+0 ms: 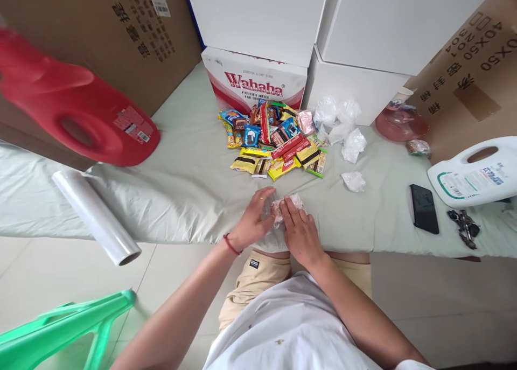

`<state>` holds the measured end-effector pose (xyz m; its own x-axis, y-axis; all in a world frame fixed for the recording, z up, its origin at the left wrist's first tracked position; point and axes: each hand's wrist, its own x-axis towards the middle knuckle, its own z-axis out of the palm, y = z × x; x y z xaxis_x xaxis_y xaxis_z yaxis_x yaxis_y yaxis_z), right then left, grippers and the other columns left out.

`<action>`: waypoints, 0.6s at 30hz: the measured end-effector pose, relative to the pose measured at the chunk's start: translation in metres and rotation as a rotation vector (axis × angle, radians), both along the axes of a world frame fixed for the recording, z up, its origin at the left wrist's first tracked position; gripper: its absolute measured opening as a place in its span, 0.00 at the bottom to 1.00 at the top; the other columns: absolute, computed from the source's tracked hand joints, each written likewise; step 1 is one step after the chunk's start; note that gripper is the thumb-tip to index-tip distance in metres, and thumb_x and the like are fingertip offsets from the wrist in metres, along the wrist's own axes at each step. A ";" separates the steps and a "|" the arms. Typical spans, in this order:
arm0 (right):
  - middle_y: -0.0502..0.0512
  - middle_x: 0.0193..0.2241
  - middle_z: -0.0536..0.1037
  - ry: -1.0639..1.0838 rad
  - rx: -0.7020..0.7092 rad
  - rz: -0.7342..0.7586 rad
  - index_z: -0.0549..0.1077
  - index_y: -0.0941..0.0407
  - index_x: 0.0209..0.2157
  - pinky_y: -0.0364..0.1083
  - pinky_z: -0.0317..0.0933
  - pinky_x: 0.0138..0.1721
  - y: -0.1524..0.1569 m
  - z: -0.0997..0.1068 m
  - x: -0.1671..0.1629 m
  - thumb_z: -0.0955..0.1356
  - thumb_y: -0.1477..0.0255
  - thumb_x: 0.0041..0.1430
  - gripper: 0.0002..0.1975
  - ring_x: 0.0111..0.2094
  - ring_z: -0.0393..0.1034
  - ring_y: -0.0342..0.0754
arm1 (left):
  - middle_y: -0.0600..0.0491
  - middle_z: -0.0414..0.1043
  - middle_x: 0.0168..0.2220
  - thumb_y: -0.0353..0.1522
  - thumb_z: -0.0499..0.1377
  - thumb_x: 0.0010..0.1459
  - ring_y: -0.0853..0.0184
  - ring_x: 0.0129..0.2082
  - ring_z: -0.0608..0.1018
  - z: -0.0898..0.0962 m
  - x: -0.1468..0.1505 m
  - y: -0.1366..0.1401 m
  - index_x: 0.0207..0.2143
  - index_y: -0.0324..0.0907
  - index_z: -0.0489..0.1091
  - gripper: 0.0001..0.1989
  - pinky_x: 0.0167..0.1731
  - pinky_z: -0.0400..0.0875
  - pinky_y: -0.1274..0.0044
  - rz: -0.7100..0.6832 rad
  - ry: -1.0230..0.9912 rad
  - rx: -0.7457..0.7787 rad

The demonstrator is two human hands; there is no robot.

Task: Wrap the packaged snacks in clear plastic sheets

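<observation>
The clear-wrapped packet [277, 210] lies near the front edge of the pale green cloth [383, 214], left grip [253, 221] loosely open at its side, right grip [301, 233] laid flat on top, apparently smoothing the wrapping [298, 200]; the next move presumably calls for tucking in loose edges.

Wht shirt [278, 316] w/ small brownish spots [279, 341], btm ctr; tan pants [250, 284], dk label [254, 263]; red bracelet [231, 244] left of ctr.
</observation>
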<state>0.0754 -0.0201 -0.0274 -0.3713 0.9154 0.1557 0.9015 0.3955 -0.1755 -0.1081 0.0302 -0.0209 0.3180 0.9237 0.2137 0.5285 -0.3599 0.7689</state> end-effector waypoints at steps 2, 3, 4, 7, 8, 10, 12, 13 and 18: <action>0.63 0.72 0.53 -0.004 -0.013 0.008 0.49 0.56 0.73 0.58 0.64 0.43 0.005 0.003 0.001 0.58 0.79 0.65 0.36 0.52 0.67 0.62 | 0.38 0.65 0.62 0.35 0.54 0.62 0.52 0.64 0.67 0.001 -0.009 -0.010 0.61 0.40 0.62 0.25 0.64 0.62 0.57 0.204 0.157 0.041; 0.62 0.72 0.53 -0.005 -0.018 0.011 0.49 0.56 0.73 0.58 0.64 0.43 0.007 0.005 0.001 0.58 0.78 0.65 0.36 0.53 0.67 0.62 | 0.37 0.66 0.60 0.37 0.55 0.63 0.49 0.63 0.67 0.000 -0.013 -0.014 0.60 0.39 0.64 0.24 0.63 0.62 0.54 0.308 0.245 0.040; 0.62 0.72 0.52 -0.008 -0.021 0.015 0.50 0.56 0.73 0.58 0.64 0.43 0.009 0.007 0.002 0.58 0.78 0.65 0.36 0.53 0.67 0.62 | 0.36 0.67 0.59 0.40 0.55 0.64 0.46 0.63 0.67 0.000 -0.015 -0.018 0.57 0.39 0.66 0.23 0.61 0.63 0.52 0.386 0.325 0.028; 0.58 0.73 0.50 -0.020 -0.034 0.044 0.50 0.53 0.73 0.57 0.65 0.42 0.012 0.011 0.004 0.59 0.79 0.64 0.37 0.53 0.66 0.61 | 0.34 0.66 0.60 0.42 0.59 0.61 0.40 0.65 0.62 -0.001 -0.018 -0.025 0.46 0.39 0.72 0.17 0.58 0.64 0.49 0.428 0.459 -0.024; 0.57 0.73 0.49 -0.019 -0.040 0.053 0.50 0.53 0.73 0.56 0.65 0.42 0.012 0.013 0.005 0.59 0.79 0.63 0.37 0.53 0.66 0.61 | 0.34 0.65 0.60 0.40 0.60 0.60 0.39 0.65 0.60 0.000 -0.019 -0.026 0.40 0.40 0.73 0.13 0.58 0.64 0.49 0.406 0.472 -0.040; 0.56 0.73 0.50 -0.008 -0.052 0.063 0.51 0.52 0.73 0.56 0.65 0.42 0.011 0.015 0.007 0.60 0.79 0.62 0.38 0.54 0.66 0.60 | 0.36 0.66 0.60 0.36 0.60 0.57 0.39 0.65 0.61 0.006 -0.021 -0.027 0.31 0.41 0.72 0.07 0.56 0.65 0.50 0.355 0.455 -0.076; 0.56 0.73 0.52 0.010 -0.064 0.060 0.53 0.51 0.72 0.56 0.65 0.43 0.011 0.016 0.008 0.61 0.79 0.63 0.37 0.54 0.66 0.61 | 0.38 0.72 0.53 0.34 0.60 0.56 0.45 0.58 0.70 0.017 -0.026 -0.028 0.27 0.42 0.70 0.06 0.52 0.69 0.56 0.300 0.374 -0.126; 0.56 0.73 0.53 0.019 -0.068 0.056 0.54 0.50 0.72 0.56 0.65 0.43 0.011 0.016 0.008 0.61 0.78 0.64 0.36 0.54 0.66 0.61 | 0.41 0.75 0.46 0.34 0.59 0.56 0.50 0.50 0.75 0.023 -0.029 -0.029 0.27 0.43 0.68 0.07 0.47 0.71 0.61 0.281 0.306 -0.184; 0.57 0.72 0.55 0.019 -0.069 0.049 0.58 0.49 0.70 0.58 0.65 0.43 0.013 0.018 0.002 0.60 0.76 0.67 0.32 0.53 0.67 0.61 | 0.61 0.62 0.17 0.42 0.63 0.55 0.72 0.16 0.66 0.059 -0.027 -0.024 0.25 0.44 0.61 0.16 0.19 0.59 0.80 0.246 -0.298 -0.670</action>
<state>0.0772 -0.0069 -0.0099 -0.4135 0.9050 0.1002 0.8778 0.4254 -0.2203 -0.1355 0.0065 0.0385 0.1034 0.9225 -0.3718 0.2697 0.3338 0.9033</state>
